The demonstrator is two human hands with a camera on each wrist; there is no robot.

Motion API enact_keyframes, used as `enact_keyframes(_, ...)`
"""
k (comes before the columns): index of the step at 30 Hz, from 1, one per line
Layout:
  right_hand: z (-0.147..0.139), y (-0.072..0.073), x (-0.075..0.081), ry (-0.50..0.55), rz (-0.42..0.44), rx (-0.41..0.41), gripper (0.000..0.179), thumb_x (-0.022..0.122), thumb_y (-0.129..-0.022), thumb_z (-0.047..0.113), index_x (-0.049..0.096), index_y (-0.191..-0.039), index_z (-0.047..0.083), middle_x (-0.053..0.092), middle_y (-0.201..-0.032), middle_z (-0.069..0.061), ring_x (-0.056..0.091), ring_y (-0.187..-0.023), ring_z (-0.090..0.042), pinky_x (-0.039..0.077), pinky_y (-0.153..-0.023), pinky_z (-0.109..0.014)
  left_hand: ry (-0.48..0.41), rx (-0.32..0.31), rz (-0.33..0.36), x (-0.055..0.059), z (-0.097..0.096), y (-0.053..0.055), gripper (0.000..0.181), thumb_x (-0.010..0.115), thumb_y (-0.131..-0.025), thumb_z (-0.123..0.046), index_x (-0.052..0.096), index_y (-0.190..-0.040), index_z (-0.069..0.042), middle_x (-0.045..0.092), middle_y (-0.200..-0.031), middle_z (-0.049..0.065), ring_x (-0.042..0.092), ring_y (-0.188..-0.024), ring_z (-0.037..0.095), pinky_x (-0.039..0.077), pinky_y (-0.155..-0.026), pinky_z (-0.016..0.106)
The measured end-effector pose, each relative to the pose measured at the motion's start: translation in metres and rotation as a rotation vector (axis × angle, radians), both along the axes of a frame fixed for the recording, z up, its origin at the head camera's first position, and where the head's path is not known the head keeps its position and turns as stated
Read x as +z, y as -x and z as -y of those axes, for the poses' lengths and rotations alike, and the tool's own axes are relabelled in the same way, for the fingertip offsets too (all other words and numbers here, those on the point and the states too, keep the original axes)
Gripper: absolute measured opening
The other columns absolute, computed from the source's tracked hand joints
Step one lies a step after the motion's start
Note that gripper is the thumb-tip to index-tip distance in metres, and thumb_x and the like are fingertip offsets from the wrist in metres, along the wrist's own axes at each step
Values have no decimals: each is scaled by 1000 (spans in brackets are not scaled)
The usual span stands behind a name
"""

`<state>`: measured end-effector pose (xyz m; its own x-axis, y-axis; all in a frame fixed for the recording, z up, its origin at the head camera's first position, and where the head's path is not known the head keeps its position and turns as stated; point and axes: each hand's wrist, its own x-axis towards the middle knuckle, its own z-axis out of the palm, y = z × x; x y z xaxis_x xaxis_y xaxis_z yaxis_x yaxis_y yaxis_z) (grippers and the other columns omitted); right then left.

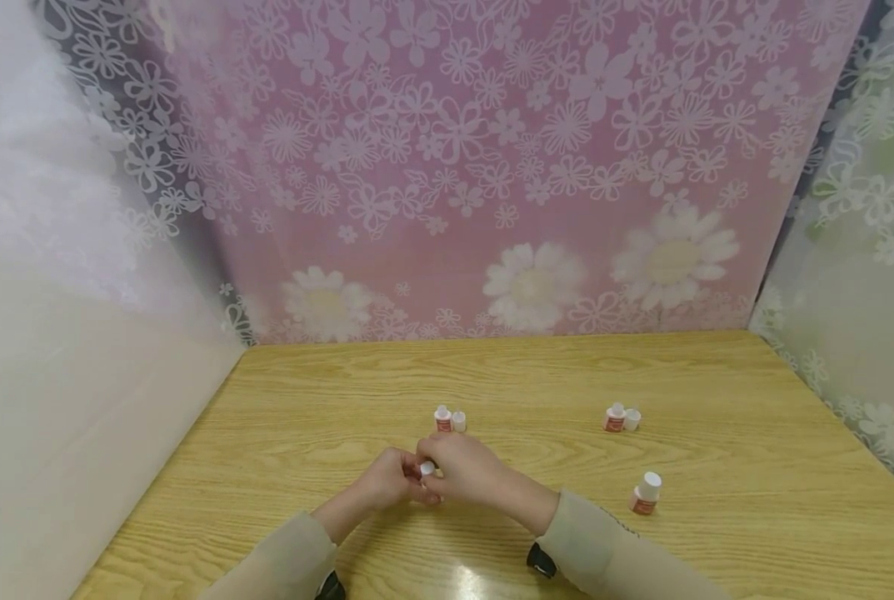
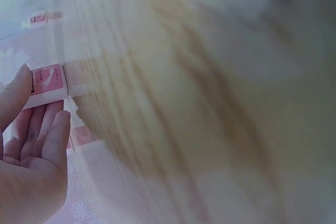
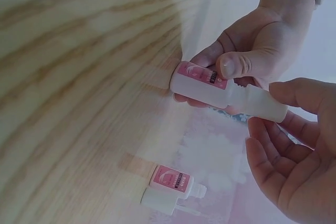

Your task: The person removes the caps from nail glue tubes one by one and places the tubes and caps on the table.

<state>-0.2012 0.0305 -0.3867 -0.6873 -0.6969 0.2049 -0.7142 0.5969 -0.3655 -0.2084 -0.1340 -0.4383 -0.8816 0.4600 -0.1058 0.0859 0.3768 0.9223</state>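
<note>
Close over the table, my left hand [image 1: 388, 479] grips a small white bottle [image 3: 202, 86] with a pink label, its thumb lying on the label in the right wrist view. My right hand [image 1: 467, 471] pinches the bottle's white cap [image 3: 266, 104] between thumb and fingers, in line with the bottle's neck. From the head view the hands meet around the bottle and hide most of it, leaving the white cap top showing. The left wrist view shows the labelled bottle side [image 2: 48, 80] beside the left thumb.
Just beyond the hands stands an uncapped bottle [image 1: 442, 421] with its cap [image 1: 459, 422] beside it. Farther right are another uncapped bottle [image 1: 614, 418] and cap [image 1: 632, 419]. A capped bottle [image 1: 645, 493] stands nearer on the right. Flowered sheets [image 1: 432, 208] enclose the wooden table [image 1: 304, 392].
</note>
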Motion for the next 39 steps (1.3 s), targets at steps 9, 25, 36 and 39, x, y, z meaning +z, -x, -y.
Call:
enact_keyframes(9, -2, 0, 0, 78, 26, 25, 6, 64, -77, 8, 61, -81, 11, 55, -77, 7, 52, -71, -6, 41, -62, -18, -50, -1, 35, 1, 0, -1, 12, 71, -69, 4, 66, -80, 7, 65, -73, 12, 61, -65, 15, 47, -59, 26)
enact_keyframes(25, -6, -1, 1, 251, 81, -23, 8, 66, -77, 8, 58, -79, 10, 57, -76, 5, 56, -74, -10, 44, -64, -20, -33, 9, 32, 3, -1, -2, 14, 74, -67, 0, 66, -77, 6, 66, -71, 12, 59, -63, 10, 45, -56, 22)
enact_keyframes(36, -8, -2, 5, 295, 76, -23, 11, 68, -76, 7, 58, -80, 9, 58, -78, 3, 58, -76, -17, 44, -66, -21, -32, -9, 23, 0, 0, -1, 17, 74, -68, -2, 64, -78, 7, 66, -71, 11, 59, -64, 9, 45, -59, 23)
enact_keyframes(39, -8, -3, 5, 300, 74, -22, 11, 68, -76, 7, 58, -81, 8, 58, -79, 3, 58, -76, -17, 44, -66, -21, -29, -10, 24, 0, 0, -1, 17, 74, -68, -2, 64, -78, 7, 66, -71, 11, 59, -64, 9, 45, -59, 23)
